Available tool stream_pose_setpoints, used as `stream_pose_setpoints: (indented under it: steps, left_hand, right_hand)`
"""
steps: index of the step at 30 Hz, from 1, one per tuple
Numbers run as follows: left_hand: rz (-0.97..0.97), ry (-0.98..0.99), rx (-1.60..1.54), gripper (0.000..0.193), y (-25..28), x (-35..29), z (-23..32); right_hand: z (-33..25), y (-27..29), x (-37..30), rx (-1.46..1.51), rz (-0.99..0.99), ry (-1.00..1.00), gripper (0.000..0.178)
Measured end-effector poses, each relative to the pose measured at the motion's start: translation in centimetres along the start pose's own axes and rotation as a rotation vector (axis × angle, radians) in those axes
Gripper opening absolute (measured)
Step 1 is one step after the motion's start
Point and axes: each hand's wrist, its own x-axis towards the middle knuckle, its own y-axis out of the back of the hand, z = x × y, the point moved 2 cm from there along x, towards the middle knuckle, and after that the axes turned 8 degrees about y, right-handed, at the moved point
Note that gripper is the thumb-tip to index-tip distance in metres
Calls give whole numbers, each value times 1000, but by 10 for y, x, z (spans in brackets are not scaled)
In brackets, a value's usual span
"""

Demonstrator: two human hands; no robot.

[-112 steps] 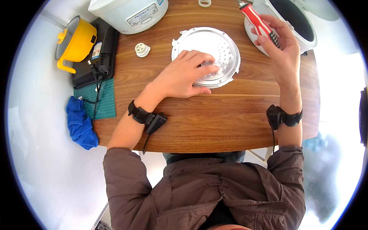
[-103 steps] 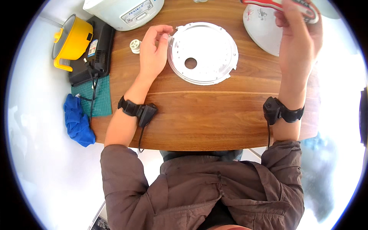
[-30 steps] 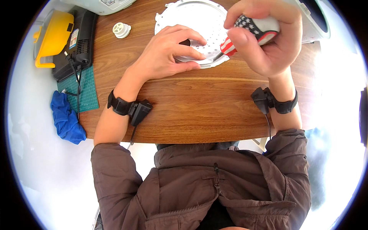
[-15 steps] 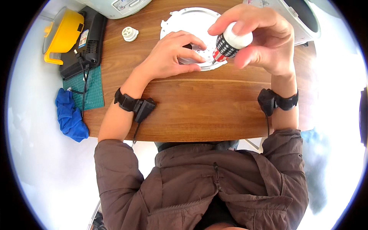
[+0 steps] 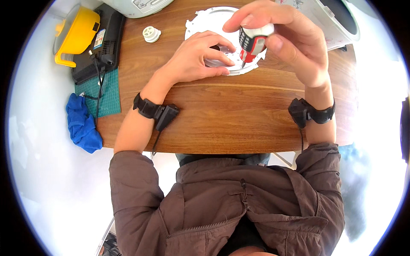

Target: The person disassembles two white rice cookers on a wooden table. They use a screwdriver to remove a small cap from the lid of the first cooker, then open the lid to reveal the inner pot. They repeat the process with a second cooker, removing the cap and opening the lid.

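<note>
My right hand [image 5: 294,40] is closed round the thick handle of a stubby screwdriver [image 5: 253,46] in white, black, grey and red. It tilts, and its dark shaft points down at the near right rim of a round white plate [image 5: 252,67]. I cannot make out a screw under the tip. My left hand [image 5: 198,57] grips the plate from the left, thumb along its near edge and fingers bent over its top. Part of a dark opening shows between those fingers. Both hands hide much of the plate.
A small white round knob-like part [image 5: 151,34] lies left of the plate. Farther left are a yellow pot [image 5: 80,32], a black device [image 5: 109,38] with a cable, a green cutting mat [image 5: 110,94] and a blue cloth [image 5: 82,123]. A white appliance body [image 5: 326,25] stands far right.
The screwdriver handle has turned, showing a grey and red side. My right fingers have shifted round it. My left hand keeps its place on the plate; the whole view has shifted slightly.
</note>
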Motion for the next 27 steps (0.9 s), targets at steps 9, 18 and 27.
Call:
stream_pose_setpoints:
  steps: [9, 18, 27]
  left_hand:
    - [-9, 26, -29, 18, -1, 2, -2]
    - [1, 14, -36, 20, -1, 3, 0]
    - [-34, 33, -8, 21, 2, 4, 1]
  right_hand:
    - [-17, -2, 2, 28, 105, -140, 37]
    - [-5, 4, 0, -215, 74, -71, 61]
    - [-9, 2, 1, -389, 41, -43, 40]
